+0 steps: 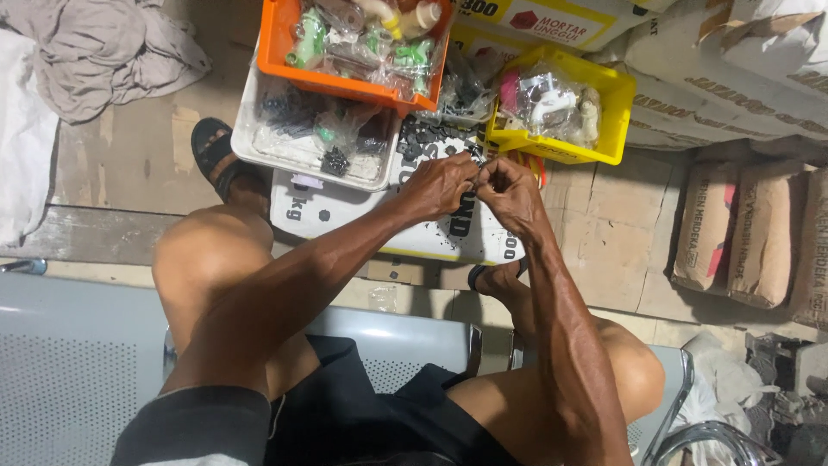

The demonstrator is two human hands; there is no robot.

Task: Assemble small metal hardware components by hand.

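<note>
Black shorts [345, 414] on grey perforated bench [78, 362]. Left hand [440, 185] and right hand [511, 194] meet, fingertips pinching a small dark part [479, 171], barely visible, above white sack [345, 216]. Orange bin [280, 47], white tray [250, 142], yellow bin [617, 112] crowd ahead; brown sacks [733, 233] rightward.

Tiny part pinched between both sets of fingers [479, 179] at frame centre, too small to tell, orange bin [285, 43] cut off by top edge, bagged fittings [552, 103] in yellow bin [604, 121] blurred, grey cloth [95, 52] cropped upper left
</note>
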